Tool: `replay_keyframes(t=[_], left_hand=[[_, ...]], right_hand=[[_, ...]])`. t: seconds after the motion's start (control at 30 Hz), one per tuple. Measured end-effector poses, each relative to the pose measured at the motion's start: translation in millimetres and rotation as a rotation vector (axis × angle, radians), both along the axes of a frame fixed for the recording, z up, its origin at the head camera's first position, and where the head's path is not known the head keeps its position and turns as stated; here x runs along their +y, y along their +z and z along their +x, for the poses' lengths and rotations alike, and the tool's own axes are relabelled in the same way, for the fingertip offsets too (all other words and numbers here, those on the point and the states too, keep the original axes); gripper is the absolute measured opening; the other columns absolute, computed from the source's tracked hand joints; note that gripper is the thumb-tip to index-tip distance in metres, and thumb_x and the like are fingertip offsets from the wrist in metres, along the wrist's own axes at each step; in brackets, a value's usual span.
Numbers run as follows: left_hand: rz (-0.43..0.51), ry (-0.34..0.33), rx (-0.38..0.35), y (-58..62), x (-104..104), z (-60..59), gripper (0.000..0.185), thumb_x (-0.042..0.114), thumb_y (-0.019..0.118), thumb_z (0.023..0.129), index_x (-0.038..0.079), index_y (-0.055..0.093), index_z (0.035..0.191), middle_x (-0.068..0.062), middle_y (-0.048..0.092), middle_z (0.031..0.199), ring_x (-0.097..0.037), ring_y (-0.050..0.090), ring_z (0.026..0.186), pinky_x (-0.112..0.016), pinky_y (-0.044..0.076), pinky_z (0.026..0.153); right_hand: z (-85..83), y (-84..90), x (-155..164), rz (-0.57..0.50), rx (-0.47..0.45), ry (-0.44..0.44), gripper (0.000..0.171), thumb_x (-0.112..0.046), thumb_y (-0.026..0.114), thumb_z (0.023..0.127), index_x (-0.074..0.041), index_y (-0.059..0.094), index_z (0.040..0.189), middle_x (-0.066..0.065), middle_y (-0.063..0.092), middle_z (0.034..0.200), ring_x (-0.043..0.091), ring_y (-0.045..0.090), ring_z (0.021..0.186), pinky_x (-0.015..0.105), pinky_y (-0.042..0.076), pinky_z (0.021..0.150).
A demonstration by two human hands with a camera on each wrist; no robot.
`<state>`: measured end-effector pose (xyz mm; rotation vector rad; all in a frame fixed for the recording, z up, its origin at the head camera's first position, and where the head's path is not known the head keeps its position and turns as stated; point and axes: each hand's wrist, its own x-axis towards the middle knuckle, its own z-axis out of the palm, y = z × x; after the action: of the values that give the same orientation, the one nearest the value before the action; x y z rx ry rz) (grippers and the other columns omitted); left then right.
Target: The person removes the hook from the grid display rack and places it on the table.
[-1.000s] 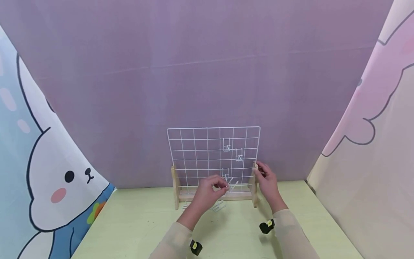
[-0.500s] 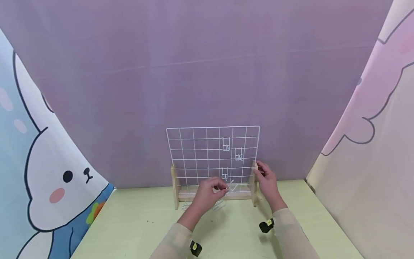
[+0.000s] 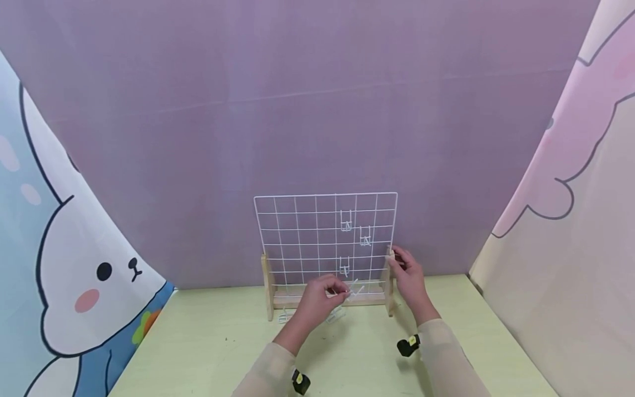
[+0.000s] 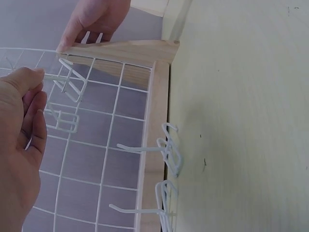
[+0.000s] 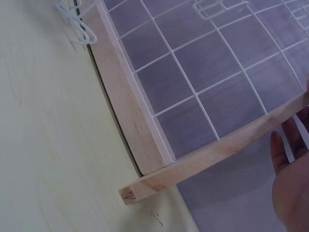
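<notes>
A white wire grid panel [image 3: 326,194] stands upright in a wooden base on the table. My left hand [image 3: 316,302] pinches a white wire hook [image 4: 75,81] between thumb and fingertips, close in front of the panel's lower right part. My right hand [image 3: 409,280] holds the top of the right wooden upright [image 3: 389,292], thumb in front and fingers behind. On the right half of the panel hang three similar hooks, an upper one [image 3: 345,224], a middle one [image 3: 365,238] and a lower one [image 3: 344,267].
Two more wire hooks lie on the table before the base, one nearer the middle [image 3: 335,315] and one at the left [image 3: 284,317]. The left wooden upright [image 3: 268,289] holds the panel's other side. A purple backdrop [image 3: 317,110] rises behind.
My left hand has lowered slightly, and the hook in its fingers has tilted a little. The right hand keeps its hold on the upright.
</notes>
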<state>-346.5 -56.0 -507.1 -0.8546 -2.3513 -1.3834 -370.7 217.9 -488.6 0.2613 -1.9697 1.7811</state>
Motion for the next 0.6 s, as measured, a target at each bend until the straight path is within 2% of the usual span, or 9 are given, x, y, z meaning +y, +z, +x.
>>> replay_keyframes(t=[0.13, 0.37, 0.6], left_hand=[[0.003, -0.001, -0.018, -3.0, 1, -1.2, 0.009, 0.009, 0.085, 0.098, 0.018, 0.083, 0.098, 0.014, 0.073, 0.095, -0.004, 0.069, 0.088, -0.027, 0.062, 0.081], [0.0, 0.018, -0.084, -8.1, 3, -2.2, 0.01, 0.013, 0.086, 0.099, 0.022, 0.083, 0.098, 0.016, 0.071, 0.094, -0.004, 0.068, 0.088, -0.026, 0.061, 0.079], [-0.005, 0.026, -0.088, -16.3, 4, -6.2, 0.009, 0.012, 0.085, 0.099, 0.021, 0.083, 0.098, 0.015, 0.071, 0.094, -0.004, 0.068, 0.087, -0.026, 0.061, 0.078]], right_hand=[[-0.4, -0.2, 0, 0.017, -0.002, -0.001, 0.038, -0.001, 0.069, 0.108, 0.008, 0.065, 0.145, 0.031, 0.064, 0.136, 0.004, 0.064, 0.105, 0.015, 0.058, 0.088], [0.2, 0.0, 0, 0.01, 0.021, 0.012, 0.037, -0.001, 0.069, 0.108, 0.01, 0.064, 0.144, 0.032, 0.064, 0.135, 0.008, 0.064, 0.104, 0.015, 0.058, 0.085], [-3.2, -4.3, 1, 0.006, 0.018, 0.007, 0.037, 0.001, 0.069, 0.108, 0.01, 0.065, 0.144, 0.033, 0.063, 0.135, 0.007, 0.065, 0.104, 0.015, 0.058, 0.085]])
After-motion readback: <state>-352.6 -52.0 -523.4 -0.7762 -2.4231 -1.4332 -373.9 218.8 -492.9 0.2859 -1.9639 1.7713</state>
